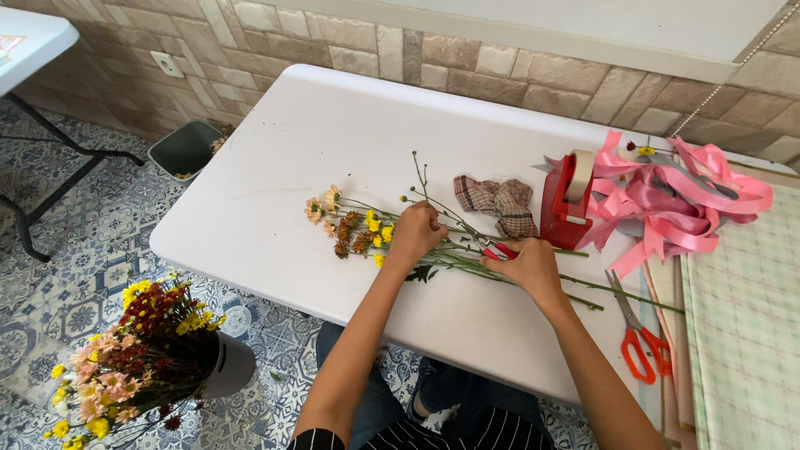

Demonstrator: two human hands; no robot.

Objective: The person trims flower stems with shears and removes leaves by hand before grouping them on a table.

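A loose bunch of small flowers [354, 227], yellow, orange and cream, lies on the white table [275, 167] with its green stems [583, 292] pointing right. My left hand [414, 235] is closed on the stems just behind the blooms. My right hand [528, 265] grips a red-handled cutting tool [500, 249] against the stems farther right. The tool's blades are hidden under my fingers.
A plaid cloth bow [498, 202], a red tape dispenser [567, 200] and tangled pink ribbon [675, 196] lie behind the stems. Orange-handled scissors [637, 337] and checked wrapping sheets [742, 317] sit at the right. A bucket of flowers [142, 350] stands on the floor, left. A green bin [183, 148] is by the wall.
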